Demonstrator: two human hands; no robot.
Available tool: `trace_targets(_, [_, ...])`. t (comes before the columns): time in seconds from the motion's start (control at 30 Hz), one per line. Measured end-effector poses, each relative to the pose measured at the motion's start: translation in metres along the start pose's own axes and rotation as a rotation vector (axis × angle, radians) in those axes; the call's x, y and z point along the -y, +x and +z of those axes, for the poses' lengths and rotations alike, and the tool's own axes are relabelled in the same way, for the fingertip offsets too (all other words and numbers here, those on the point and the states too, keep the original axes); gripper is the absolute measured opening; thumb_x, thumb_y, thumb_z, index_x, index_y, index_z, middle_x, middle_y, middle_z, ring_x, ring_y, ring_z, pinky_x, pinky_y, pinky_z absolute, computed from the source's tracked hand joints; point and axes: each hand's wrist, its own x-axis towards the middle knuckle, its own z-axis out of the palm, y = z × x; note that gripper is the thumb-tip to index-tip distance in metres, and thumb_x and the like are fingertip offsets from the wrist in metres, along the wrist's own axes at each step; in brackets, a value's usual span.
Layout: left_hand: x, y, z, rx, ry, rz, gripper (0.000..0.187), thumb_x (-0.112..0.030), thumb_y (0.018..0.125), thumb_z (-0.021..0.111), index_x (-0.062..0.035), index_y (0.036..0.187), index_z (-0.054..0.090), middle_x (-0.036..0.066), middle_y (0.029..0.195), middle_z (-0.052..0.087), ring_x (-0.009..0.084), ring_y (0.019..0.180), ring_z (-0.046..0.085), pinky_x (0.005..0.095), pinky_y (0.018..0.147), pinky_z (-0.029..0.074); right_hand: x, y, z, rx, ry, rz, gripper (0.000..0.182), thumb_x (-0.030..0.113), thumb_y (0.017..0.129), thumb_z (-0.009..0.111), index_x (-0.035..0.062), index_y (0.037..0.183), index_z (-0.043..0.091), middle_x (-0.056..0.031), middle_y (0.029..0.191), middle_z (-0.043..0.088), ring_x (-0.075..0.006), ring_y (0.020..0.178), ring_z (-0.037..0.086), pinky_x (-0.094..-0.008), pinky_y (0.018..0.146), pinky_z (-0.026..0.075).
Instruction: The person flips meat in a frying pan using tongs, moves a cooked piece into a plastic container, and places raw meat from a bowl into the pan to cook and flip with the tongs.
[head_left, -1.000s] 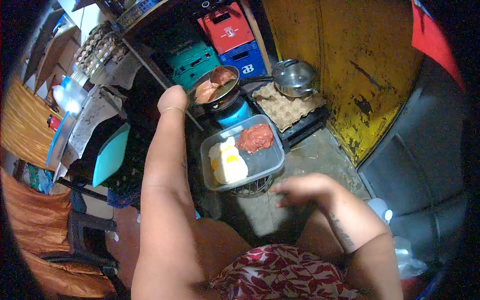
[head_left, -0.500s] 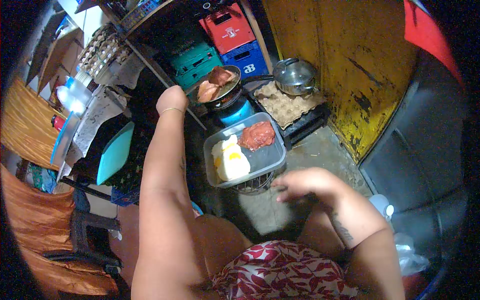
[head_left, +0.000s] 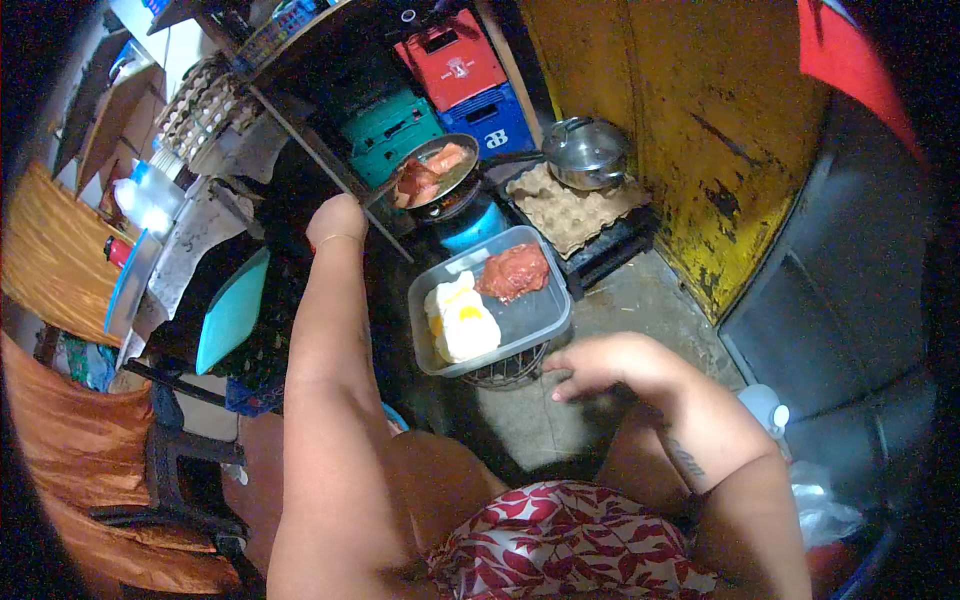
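Observation:
My left hand [head_left: 338, 218] is closed at the left of a frying pan [head_left: 436, 172]; what its fingers grip is hidden. Pieces of reddish-brown meat [head_left: 447, 158] lie in the pan, which sits on a burner with a blue glow below it. Nearer to me, a clear plastic container [head_left: 530, 320] holds fried eggs [head_left: 463, 325] and a mound of raw-looking reddish meat [head_left: 515, 271]. Just right of this container hangs my right hand [head_left: 585, 367], its fingers apart and nothing in them.
A lidded glass pot [head_left: 587, 153] rests on an egg carton tray [head_left: 560, 210] at the right of the pan. Red [head_left: 455, 62], blue and green crates stand behind. Stacked egg trays [head_left: 200, 110] and a turquoise lid [head_left: 233, 312] are at the left.
The meat in the pan has shifted and lies flatter, where one piece stood raised before. My left hand has moved slightly left and down. My right hand stays in place.

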Motion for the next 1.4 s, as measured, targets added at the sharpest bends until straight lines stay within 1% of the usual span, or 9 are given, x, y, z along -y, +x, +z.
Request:
trace_targets(0.33, [0.006,0.005,0.008,-0.026,-0.032,-0.019,0.027,-0.011,0.089,0.053,-0.0058,0.107,0.073,0.019,0.114,0.068,0.0364,0.106,0.066,0.047,0.088,0.054,0.002,-0.001,-0.007,0.024,0.115,-0.005,0.071,0.049,0.086,0.067,0.0088,0.142,0.046,-0.0235,0.123,0.062,-0.037,0.113,0.06,-0.0446,0.095,0.047])
trace_targets(0.43, [0.008,0.002,0.01,-0.055,-0.02,-0.009,0.025,-0.012,0.089,0.054,-0.0061,0.105,0.072,0.018,0.112,0.069,0.0357,0.106,0.066,0.0467,0.087,0.054,-0.001,-0.001,-0.005,-0.008,0.115,-0.046,0.068,0.047,0.084,0.068,0.0062,0.135,0.053,-0.0201,0.126,0.061,-0.0368,0.118,0.058,-0.0441,0.099,0.046])
trace_targets(0.5, [0.012,-0.003,0.008,-0.042,0.012,0.002,0.023,-0.013,0.089,0.056,-0.0065,0.104,0.072,0.018,0.11,0.069,0.0358,0.105,0.066,0.0469,0.087,0.054,0.001,-0.004,-0.005,-0.062,0.077,-0.022,0.068,0.046,0.084,0.068,0.0047,0.136,0.052,-0.0202,0.128,0.061,-0.0365,0.119,0.057,-0.0436,0.099,0.045])
trace_targets(0.67, [0.031,-0.027,-0.004,-0.089,-0.054,0.115,0.022,-0.023,0.081,0.071,-0.01,0.1,0.071,0.016,0.102,0.07,0.0358,0.096,0.066,0.0461,0.082,0.053,0.012,-0.009,-0.011,0.009,0.096,0.038,0.068,0.045,0.085,0.068,0.0046,0.137,0.051,-0.0207,0.132,0.058,-0.0357,0.122,0.056,-0.0429,0.101,0.045])
trace_targets(0.8, [0.043,-0.057,-0.015,-0.117,-0.097,0.162,0.022,-0.024,0.081,0.073,-0.0096,0.098,0.071,0.016,0.097,0.07,0.0356,0.093,0.067,0.0457,0.08,0.053,0.004,-0.005,-0.004,-0.042,-0.016,-0.01,0.065,0.044,0.086,0.067,0.0058,0.137,0.052,-0.0205,0.131,0.059,-0.0366,0.12,0.057,-0.0435,0.101,0.045])
trace_targets(0.97, [0.048,-0.093,-0.009,0.059,-0.238,0.276,0.022,-0.024,0.079,0.074,-0.0076,0.093,0.072,0.017,0.092,0.07,0.0351,0.089,0.067,0.0447,0.077,0.052,0.004,0.001,-0.001,0.035,-0.035,0.048,0.068,0.045,0.088,0.066,0.0072,0.141,0.047,-0.02,0.134,0.057,-0.0372,0.122,0.055,-0.0428,0.103,0.044])
trace_targets(1.1, [0.031,-0.105,0.025,0.164,-0.146,0.31,0.024,-0.027,0.078,0.073,-0.01,0.095,0.073,0.016,0.096,0.07,0.0346,0.092,0.067,0.045,0.081,0.053,0.008,0.003,0.0,0.04,-0.057,0.052,0.068,0.046,0.088,0.065,0.0075,0.141,0.047,-0.0204,0.134,0.057,-0.0368,0.122,0.055,-0.0426,0.103,0.044])
trace_targets(1.3, [-0.013,-0.135,0.064,0.018,-0.096,0.338,0.017,-0.017,0.082,0.062,-0.0082,0.092,0.072,0.017,0.094,0.07,0.0349,0.089,0.069,0.0457,0.076,0.055,0.006,0.008,0.005,-0.047,-0.055,0.011,0.064,0.045,0.086,0.067,0.0103,0.138,0.053,-0.019,0.129,0.061,-0.0366,0.118,0.058,-0.0435,0.101,0.045])
trace_targets(1.4, [-0.032,-0.155,0.081,0.066,-0.04,0.38,0.019,-0.013,0.087,0.054,-0.0063,0.094,0.07,0.017,0.094,0.07,0.0336,0.086,0.07,0.046,0.072,0.056,0.004,0.009,0.006,-0.045,-0.059,0.016,0.065,0.046,0.085,0.067,0.0104,0.137,0.053,-0.0194,0.129,0.06,-0.037,0.118,0.058,-0.0436,0.101,0.045])
